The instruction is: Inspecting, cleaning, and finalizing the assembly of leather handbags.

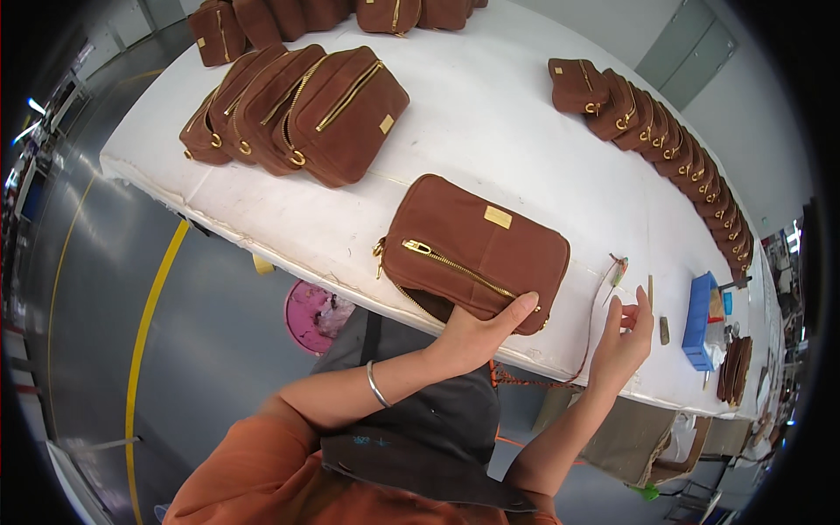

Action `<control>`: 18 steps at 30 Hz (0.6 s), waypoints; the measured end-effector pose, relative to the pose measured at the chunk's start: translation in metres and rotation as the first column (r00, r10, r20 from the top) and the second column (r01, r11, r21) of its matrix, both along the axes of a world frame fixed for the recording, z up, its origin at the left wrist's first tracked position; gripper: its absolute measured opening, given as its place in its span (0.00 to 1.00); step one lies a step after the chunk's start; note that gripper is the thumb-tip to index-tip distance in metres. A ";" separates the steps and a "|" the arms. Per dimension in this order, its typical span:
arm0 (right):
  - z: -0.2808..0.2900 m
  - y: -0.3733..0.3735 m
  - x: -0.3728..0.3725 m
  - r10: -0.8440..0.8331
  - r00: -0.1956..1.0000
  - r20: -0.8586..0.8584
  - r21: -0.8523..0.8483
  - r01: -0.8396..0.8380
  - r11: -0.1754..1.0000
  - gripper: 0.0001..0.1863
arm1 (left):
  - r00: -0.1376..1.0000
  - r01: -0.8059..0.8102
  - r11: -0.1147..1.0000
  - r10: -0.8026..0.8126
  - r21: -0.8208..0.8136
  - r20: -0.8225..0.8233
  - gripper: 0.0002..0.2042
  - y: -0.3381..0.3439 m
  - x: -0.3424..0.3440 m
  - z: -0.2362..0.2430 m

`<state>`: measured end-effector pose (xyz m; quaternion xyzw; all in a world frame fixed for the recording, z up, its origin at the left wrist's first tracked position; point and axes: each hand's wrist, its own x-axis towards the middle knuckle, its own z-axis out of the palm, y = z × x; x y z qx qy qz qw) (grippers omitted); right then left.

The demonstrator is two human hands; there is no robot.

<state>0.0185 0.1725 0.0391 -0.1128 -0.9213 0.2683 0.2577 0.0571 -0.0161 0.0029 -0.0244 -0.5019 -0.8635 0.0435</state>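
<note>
A brown zippered bag [521, 249] lies at the table's near edge, its gold front zipper and small gold plate facing up. My left hand [481, 332] grips its lower right edge, thumb on top near the end of the zipper and the other fingers hidden beneath. The zipper along the bag's near side gapes partly. Right of the bag, my right hand [623, 337] is raised with its fingers apart and bent; I see nothing held in it. A thin tan stick [650, 287] shows just by its fingertips. Close by are a small green and red item [619, 270] and a thin cord [586, 341].
More brown bags [341, 114] stand at the left, with others at the far edge and a long curved row [674, 149] at the right. A blue bin [698, 319] holds small items. Below the table stands a pink bucket [300, 319]. A small dark piece [664, 331] lies near the bin.
</note>
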 end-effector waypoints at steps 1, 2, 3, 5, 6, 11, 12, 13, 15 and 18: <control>0.004 -0.009 0.005 0.092 0.992 -0.082 -0.078 -0.098 0.992 0.17 | 1.000 -0.010 1.000 0.010 0.004 -0.008 0.13 -0.003 0.001 0.002; 0.007 -0.016 0.009 0.174 0.970 -0.170 -0.147 -0.199 0.969 0.18 | 0.999 0.036 0.999 -0.036 -0.035 -0.005 0.14 -0.007 0.001 0.004; 0.006 -0.023 0.010 0.266 0.947 -0.177 -0.164 -0.295 0.941 0.18 | 0.996 0.084 0.993 -0.085 -0.077 -0.002 0.15 -0.013 0.001 0.007; -0.001 -0.036 0.012 0.408 0.905 -0.122 -0.295 -0.426 0.855 0.17 | 0.982 0.188 0.972 -0.184 -0.143 0.037 0.16 -0.031 -0.002 0.017; -0.002 -0.044 0.013 0.477 0.873 -0.102 -0.353 -0.480 0.803 0.17 | 0.956 0.291 0.935 -0.277 -0.204 0.094 0.18 -0.044 -0.005 0.026; 0.005 -0.048 0.009 0.622 0.781 -0.055 -0.363 -0.596 0.716 0.16 | 0.981 0.042 0.715 -0.162 -0.698 -0.108 0.16 -0.106 -0.041 0.072; 0.005 -0.048 0.005 0.653 0.756 -0.039 -0.349 -0.623 0.700 0.16 | 0.985 -0.071 0.653 -0.072 -0.754 -0.155 0.20 -0.116 -0.052 0.077; 0.007 -0.047 0.001 0.679 0.734 -0.023 -0.334 -0.646 0.687 0.16 | 0.973 -0.147 0.577 -0.062 -0.804 -0.222 0.23 -0.125 -0.057 0.090; 0.011 -0.047 -0.010 0.702 0.712 0.009 -0.328 -0.661 0.675 0.16 | 0.935 -0.296 0.370 -0.077 -0.881 -0.346 0.21 -0.140 -0.067 0.106; 0.014 -0.048 -0.035 0.748 0.658 0.090 -0.302 -0.697 0.650 0.16 | 0.856 -0.496 0.257 -0.014 -0.829 -0.517 0.20 -0.159 -0.076 0.119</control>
